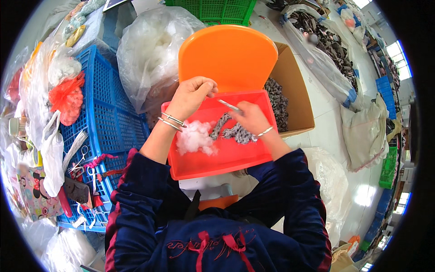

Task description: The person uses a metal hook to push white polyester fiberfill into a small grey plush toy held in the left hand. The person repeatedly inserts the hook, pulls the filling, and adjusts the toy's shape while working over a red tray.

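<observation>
A red tray [216, 167] lies before me. In its left part rests a tuft of white stuffing [195, 138]. Two grey knitted pieces, one a strip [220, 125] and the other a bunched part [240, 134], lie beside it toward the right. My right hand [250, 118] is closed round a slim metal tool [230, 106] whose tip points up and left; its exact kind is unclear. Above the tray's far left side, my left hand [192, 96] is closed with thumb and fingers together. Anything between those fingertips is too small to make out.
An orange chair [229, 54] stands behind the tray. Left are a clear bag of stuffing [154, 54] and a blue crate [102, 118] with scissors [82, 155] on top. Right, a cardboard box [297, 97] holds grey knitted pieces [276, 104]. A green crate [213, 11] stands farther back.
</observation>
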The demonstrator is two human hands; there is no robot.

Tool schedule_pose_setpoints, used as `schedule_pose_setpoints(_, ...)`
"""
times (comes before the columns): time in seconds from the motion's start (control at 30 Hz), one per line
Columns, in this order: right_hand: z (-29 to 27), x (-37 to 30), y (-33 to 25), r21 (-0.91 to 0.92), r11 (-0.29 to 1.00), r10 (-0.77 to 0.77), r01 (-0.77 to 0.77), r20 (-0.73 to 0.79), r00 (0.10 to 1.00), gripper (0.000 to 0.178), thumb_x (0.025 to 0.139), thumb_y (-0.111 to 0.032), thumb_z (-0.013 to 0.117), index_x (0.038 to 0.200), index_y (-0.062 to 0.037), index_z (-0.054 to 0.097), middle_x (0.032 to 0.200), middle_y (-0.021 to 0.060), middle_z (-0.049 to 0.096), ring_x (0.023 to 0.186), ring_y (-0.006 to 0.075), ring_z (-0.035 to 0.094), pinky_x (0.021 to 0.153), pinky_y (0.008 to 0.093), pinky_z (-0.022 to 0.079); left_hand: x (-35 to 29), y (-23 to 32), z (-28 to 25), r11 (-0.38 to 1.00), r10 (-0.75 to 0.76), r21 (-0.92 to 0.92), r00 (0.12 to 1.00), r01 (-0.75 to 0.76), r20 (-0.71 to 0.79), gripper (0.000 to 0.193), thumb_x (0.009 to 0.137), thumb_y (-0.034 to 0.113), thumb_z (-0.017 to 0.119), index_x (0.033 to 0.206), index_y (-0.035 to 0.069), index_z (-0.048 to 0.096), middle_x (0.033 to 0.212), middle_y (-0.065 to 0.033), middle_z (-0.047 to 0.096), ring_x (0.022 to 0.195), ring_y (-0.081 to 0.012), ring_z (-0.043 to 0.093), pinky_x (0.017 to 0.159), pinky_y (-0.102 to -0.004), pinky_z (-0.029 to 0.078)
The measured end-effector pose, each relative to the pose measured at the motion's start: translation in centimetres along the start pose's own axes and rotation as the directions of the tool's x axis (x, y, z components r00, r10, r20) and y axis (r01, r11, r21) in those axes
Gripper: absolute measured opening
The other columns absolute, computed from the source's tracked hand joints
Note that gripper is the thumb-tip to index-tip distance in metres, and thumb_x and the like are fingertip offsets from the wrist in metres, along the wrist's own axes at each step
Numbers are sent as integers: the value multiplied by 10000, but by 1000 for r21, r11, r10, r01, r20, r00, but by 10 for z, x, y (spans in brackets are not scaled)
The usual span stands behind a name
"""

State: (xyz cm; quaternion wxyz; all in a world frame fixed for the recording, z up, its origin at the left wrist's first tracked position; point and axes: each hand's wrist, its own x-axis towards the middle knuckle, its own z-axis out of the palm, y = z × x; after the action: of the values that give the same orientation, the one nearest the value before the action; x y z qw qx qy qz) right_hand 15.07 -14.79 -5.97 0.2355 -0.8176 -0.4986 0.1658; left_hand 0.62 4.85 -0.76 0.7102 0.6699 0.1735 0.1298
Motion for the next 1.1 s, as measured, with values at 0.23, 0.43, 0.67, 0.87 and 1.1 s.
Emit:
schedule_pose_setpoints(0.23, 54, 8, 13, -259, 966, 19, -1, 66, 998, 190, 806, -167, 623, 957, -53, 606, 952, 158, 625, 873, 362, 638, 731, 469, 530, -6, 0, -5, 1000, -15, 22, 1000, 15, 15, 234, 965, 210, 528, 962, 21, 666, 896, -28, 686, 797, -80, 607, 732, -234, 471)
schedule_pose_setpoints(0.43, -6, 14, 8, 262, 949, 150, -173, 108, 983, 131, 804, -98, 660, 826, 3, 578, 707, 85, 581, 682, 185, 595, 611, 328, 474, -9, 0, -11, 997, 22, 68, 999, -25, 48, 248, 961, 225, 535, 913, 26, 675, 818, -11, 663, 720, -68, 573, 664, -222, 458)
schedule_pose_setpoints(0.67, -39, -7, -45, 684, 728, 163, 47, -239, 957, 125, 839, -30, 687, 867, -27, 566, 738, -39, 503, 651, 32, 436, 573, 210, 385, -16, -5, 18, 930, -320, -58, 879, 362, 353, 325, 973, 309, 538, 891, 27, 676, 768, -5, 639, 614, -55, 523, 574, -199, 426)
schedule_pose_setpoints(0.87, -47, -21, -64, 479, 813, -189, 330, -319, 929, 68, 886, -49, 640, 924, -27, 588, 803, -14, 570, 742, 57, 483, 636, 228, 411, -19, -8, 34, 924, -251, -215, 924, 317, 287, 260, 959, 261, 582, 901, 27, 678, 742, -24, 630, 619, -61, 531, 561, -195, 429)
schedule_pose_setpoints(1.1, -55, -21, -59, 835, 521, 210, -178, 78, 975, 126, 928, -131, 619, 944, -6, 621, 826, -36, 586, 742, 25, 488, 660, 195, 408, -18, -10, 32, 980, -153, -101, 974, 171, 170, 170, 921, 181, 630, 918, 23, 692, 757, -2, 642, 675, -51, 566, 598, -191, 459)
